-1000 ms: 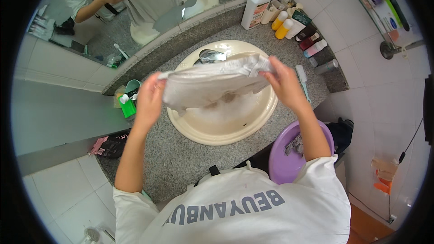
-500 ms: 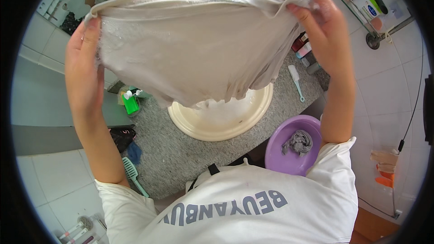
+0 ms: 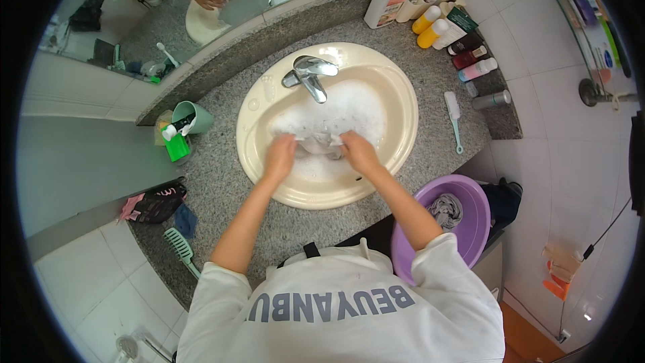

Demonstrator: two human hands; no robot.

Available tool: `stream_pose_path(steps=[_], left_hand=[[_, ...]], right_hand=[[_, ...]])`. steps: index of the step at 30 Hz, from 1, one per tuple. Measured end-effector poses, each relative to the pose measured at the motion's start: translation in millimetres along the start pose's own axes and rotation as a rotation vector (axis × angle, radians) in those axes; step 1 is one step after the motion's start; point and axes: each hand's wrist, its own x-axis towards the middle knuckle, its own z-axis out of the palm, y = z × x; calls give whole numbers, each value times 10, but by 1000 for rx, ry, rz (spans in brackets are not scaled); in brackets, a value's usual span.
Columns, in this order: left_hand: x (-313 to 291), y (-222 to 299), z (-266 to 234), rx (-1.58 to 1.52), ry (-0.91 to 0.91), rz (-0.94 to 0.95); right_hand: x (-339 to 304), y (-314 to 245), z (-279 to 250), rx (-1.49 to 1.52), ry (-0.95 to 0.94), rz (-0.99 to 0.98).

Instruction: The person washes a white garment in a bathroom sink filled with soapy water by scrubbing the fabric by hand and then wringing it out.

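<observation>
A wet beige garment (image 3: pixel 318 145) hangs down into the suds of the cream oval sink (image 3: pixel 408 131), most of it hidden by the foam. My left hand (image 3: pixel 281 154) is closed on one edge of the cloth. On the opposite edge my right hand (image 3: pixel 359 151) grips it too, a short span of cloth lying between the two. Beyond them the chrome faucet (image 3: pixel 310 79) arches over white foam (image 3: pixel 356 104).
At the right stands a purple basin (image 3: pixel 478 228) holding a wrung grey cloth (image 3: pixel 447 212). A white-headed brush (image 3: pixel 452 111) lies on the grey counter (image 3: pixel 222 195). Several bottles (image 3: pixel 430 30) line the back right corner. At the left are a green cup (image 3: pixel 198 118) and a comb (image 3: pixel 180 245).
Both hands have come down from high in front with the garment, and closer together. The spread cloth is now bunched in the sink, and the faucet and bottles show.
</observation>
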Motion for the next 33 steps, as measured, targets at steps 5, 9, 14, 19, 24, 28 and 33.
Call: stream_pose_path(steps=[5, 9, 14, 19, 24, 28, 33], left_hand=[[-66, -416, 867, 158, -279, 274], [132, -398, 923, 291, -113, -41], [318, -539, 950, 415, -326, -58], [271, -528, 874, 657, -291, 87], [270, -573, 450, 209, -426, 43], [119, -449, -174, -72, -205, -49], [-27, -98, -941, -213, 5, -24]], right_hand=[[139, 344, 778, -419, -10, -246], [321, 588, 1032, -525, 6, 37], [515, 640, 1082, -551, -380, -3], [498, 574, 923, -832, -459, -56], [314, 519, 103, 32, 24, -71], [124, 247, -583, 38, 39, 102], [-129, -101, -1353, 90, 289, 37]])
